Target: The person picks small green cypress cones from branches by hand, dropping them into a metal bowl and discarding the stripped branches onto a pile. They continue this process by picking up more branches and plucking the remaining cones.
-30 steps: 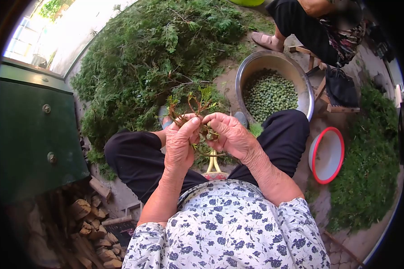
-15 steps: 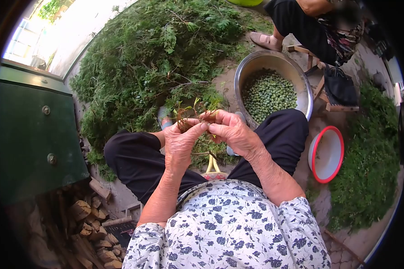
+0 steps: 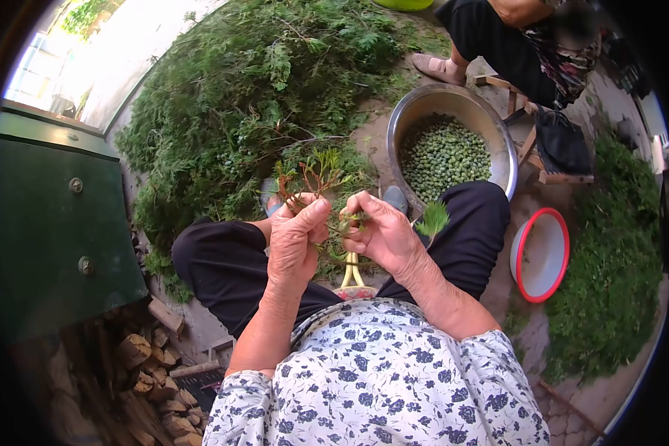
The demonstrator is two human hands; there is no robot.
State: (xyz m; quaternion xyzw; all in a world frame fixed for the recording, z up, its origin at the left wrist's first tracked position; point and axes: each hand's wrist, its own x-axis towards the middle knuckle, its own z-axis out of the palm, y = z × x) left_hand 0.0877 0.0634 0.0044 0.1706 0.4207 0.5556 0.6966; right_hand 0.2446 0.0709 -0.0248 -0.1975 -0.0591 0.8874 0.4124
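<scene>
My left hand [image 3: 293, 241] is closed, pinching a conifer twig [image 3: 318, 178] with brown stems and green tips between thumb and fingers. Just to its right, my right hand [image 3: 386, 236] has its fingers curled round a green conifer sprig [image 3: 354, 220]. Beyond that hand, over the right knee, shows a feathery green tip [image 3: 432, 219]. Both hands are raised above my lap, a small gap apart. Past the right knee stands a wide metal basin [image 3: 511, 141] holding many small green cones [image 3: 446, 156].
A heap of conifer branches [image 3: 223, 97] covers the ground ahead. At right lie a red-rimmed white basin [image 3: 546, 260] and more greenery [image 3: 606, 275]. Another person [image 3: 490, 44] sits at upper right, near a wooden stool [image 3: 529, 145]. Left are a green cabinet [image 3: 59, 223] and split firewood [image 3: 137, 349].
My hands have moved apart from where they met. The twig now stands up from my left hand, and a green tip has appeared beside my right hand.
</scene>
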